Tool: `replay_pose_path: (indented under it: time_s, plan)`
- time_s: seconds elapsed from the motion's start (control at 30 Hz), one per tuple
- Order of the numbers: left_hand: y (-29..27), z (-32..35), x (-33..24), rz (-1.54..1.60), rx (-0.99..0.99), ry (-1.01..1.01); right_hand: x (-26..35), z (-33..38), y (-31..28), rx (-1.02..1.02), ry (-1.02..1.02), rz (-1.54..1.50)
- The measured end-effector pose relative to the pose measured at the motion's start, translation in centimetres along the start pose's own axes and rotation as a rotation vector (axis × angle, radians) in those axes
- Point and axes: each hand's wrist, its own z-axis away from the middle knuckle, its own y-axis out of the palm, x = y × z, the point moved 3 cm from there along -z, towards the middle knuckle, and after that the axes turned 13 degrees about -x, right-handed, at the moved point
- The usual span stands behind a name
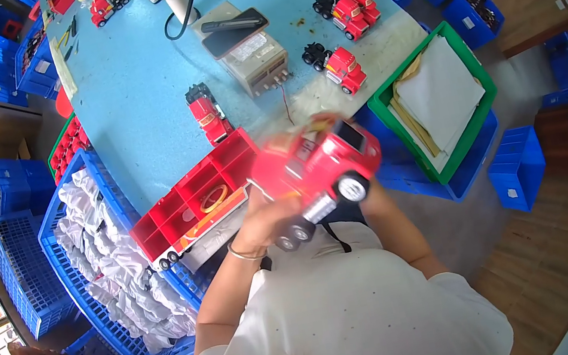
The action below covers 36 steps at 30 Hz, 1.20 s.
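Note:
A large red toy truck is held up in front of my chest, slightly smeared by motion. Its cab and white-hubbed front wheel point right. My left hand is closed around its rear end. On the cab side, my right hand grips the truck, its fingers mostly hidden behind the body. Just left of my left hand, a red toy trailer with open compartments lies at the table's near edge. A yellow ring rests in one compartment. Beyond the trailer stands another red toy truck.
More red toy trucks stand on the blue table. A grey box-shaped device carries a phone. At left is a blue crate of white-wrapped pieces; at right, a green tray holds papers.

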Motion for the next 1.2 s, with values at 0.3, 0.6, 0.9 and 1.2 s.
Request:
replay_pose_path:
  time_s: [0.3, 0.6, 0.9, 1.2]
  plan:
    - [-2.1, -2.2, -1.0, 0.249, -0.065, -0.102, 8.8, 3.6, 6.3, 0.246, -0.231, 0.441]
    - [1.5, -2.1, -1.4, 0.220, -0.007, -0.074, 9.9, 3.1, 8.3, 0.283, -0.781, 0.816]
    - [1.9, -2.2, -1.9, 0.182, -0.079, 0.040, 7.7, 3.3, 7.1, 0.220, -1.036, 0.682]
    - [0.9, 0.0, -3.8, 0.177, 0.121, 0.473, 4.1, 6.3, 3.6, -0.002, -0.409, 0.345]
